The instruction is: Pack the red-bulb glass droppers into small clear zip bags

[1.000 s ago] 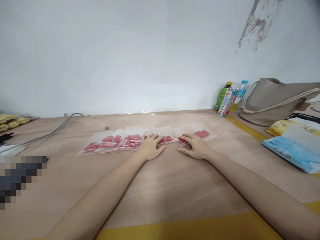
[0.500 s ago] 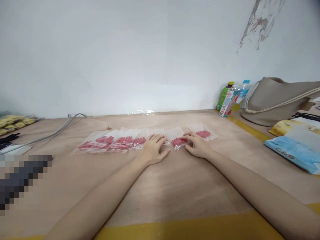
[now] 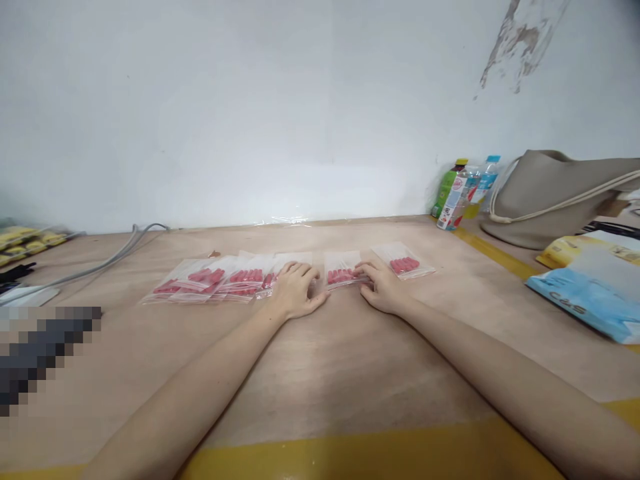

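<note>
Clear zip bags with red, finger-shaped pieces inside lie in a row on the wooden table [image 3: 320, 360]. My left hand [image 3: 296, 291] rests open, palm down, on a bag [image 3: 295, 259] and hides much of it. To its left, several bags [image 3: 245, 277] overlap one another. My right hand [image 3: 383, 285] has its fingertips on the right edge of a single bag [image 3: 342, 270] between my hands; its fingers are apart and curved. Beyond that hand, another bag [image 3: 404, 264] lies by itself at the right end of the row.
Drink bottles [image 3: 453, 197] stand by the wall at the right, beside a grey-beige bag [image 3: 545, 200]. A blue packet [image 3: 590, 300] lies in front of it. A grey cable [image 3: 110, 260] and yellow packets [image 3: 30, 243] are at the left. Yellow tape [image 3: 320, 460] marks the near edge.
The single bag between my hands has moved left and turned straighter, with my right hand following it. My left hand has shifted slightly left over its bag.
</note>
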Demonstrator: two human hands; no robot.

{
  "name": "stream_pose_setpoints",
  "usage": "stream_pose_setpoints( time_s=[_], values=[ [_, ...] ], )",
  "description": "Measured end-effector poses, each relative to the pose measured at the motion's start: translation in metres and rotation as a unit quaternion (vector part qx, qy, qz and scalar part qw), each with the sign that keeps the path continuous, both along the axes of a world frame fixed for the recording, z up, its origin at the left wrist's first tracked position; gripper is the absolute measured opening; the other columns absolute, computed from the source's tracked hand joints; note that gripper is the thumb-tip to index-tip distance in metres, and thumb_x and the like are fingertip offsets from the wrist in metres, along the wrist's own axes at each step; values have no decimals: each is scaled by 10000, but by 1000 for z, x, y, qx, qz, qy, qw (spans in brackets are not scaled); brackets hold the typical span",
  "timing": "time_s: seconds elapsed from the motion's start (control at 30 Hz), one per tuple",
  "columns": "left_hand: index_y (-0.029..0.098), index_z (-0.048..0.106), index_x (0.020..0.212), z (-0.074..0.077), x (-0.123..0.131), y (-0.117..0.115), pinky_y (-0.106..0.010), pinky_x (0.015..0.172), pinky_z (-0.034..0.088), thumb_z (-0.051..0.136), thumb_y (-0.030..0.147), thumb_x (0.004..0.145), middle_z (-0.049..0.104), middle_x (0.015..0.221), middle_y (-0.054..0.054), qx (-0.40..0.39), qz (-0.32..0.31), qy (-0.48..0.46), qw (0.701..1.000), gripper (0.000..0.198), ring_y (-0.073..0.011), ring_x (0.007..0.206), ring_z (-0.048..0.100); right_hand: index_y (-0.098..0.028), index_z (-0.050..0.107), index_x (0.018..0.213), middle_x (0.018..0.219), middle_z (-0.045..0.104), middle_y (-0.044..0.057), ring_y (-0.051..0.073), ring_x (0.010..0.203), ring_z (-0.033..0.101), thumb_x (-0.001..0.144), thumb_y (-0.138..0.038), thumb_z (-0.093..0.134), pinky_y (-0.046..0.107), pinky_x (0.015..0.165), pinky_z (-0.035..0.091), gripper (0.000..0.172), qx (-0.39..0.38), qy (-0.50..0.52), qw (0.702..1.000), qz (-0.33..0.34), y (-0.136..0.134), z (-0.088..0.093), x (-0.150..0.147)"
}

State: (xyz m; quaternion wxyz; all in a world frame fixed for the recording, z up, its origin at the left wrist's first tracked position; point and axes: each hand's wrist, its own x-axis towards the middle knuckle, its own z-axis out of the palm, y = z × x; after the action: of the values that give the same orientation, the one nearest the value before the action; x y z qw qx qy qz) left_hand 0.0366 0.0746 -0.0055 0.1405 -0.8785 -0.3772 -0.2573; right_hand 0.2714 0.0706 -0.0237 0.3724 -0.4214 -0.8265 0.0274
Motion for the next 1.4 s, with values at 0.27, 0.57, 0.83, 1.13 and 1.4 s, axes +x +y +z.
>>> stream_pose_setpoints(
  time_s=[0.27, 0.57, 0.83, 1.13, 1.4],
  values=[
    [189, 536, 1033, -6, 3, 6, -296, 752, 457, 487, 304, 829, 575, 1025, -68, 1, -71, 28, 997, 238, -193, 880, 574, -192, 571, 820, 950, 647, 50, 165, 855, 590, 784, -155, 429, 338, 780, 455, 152, -99, 53, 994, 18, 6, 10, -7],
    [178, 597, 861, -10, 4, 12, -270, 685, 485, 367, 200, 892, 625, 930, -58, 37, -95, 58, 993, 234, -161, 804, 606, -215, 528, 1069, 1087, 599, 50, 168, 992, 572, 648, -56, 476, 312, 806, 482, 453, -93, 82, 990, 68, 19, -13, 10],
    [158, 608, 804, -11, -1, 15, -260, 677, 503, 358, 217, 906, 642, 869, -58, 62, -99, 65, 991, 276, -149, 766, 623, -191, 619, 741, 774, 652, 56, 178, 751, 583, 808, -192, 485, 306, 675, 407, 149, 123, -100, 987, -20, 4, -1, 15],
    [165, 619, 742, -11, 0, 16, -284, 646, 489, 351, 213, 907, 641, 796, -60, 85, -80, 77, 990, 317, -158, 714, 609, -171, 617, 744, 750, 665, 52, 169, 705, 557, 840, -192, 446, 310, 651, 292, 198, 190, -189, 962, -60, 2, 2, 11],
    [175, 608, 701, -8, -1, 16, -284, 633, 472, 357, 175, 896, 634, 754, -47, 82, -77, 65, 991, 318, -159, 690, 598, -166, 588, 713, 708, 644, 47, 153, 658, 528, 826, -183, 430, 321, 681, 271, 194, 189, -200, 959, -67, -2, 5, 8]
  ],
)
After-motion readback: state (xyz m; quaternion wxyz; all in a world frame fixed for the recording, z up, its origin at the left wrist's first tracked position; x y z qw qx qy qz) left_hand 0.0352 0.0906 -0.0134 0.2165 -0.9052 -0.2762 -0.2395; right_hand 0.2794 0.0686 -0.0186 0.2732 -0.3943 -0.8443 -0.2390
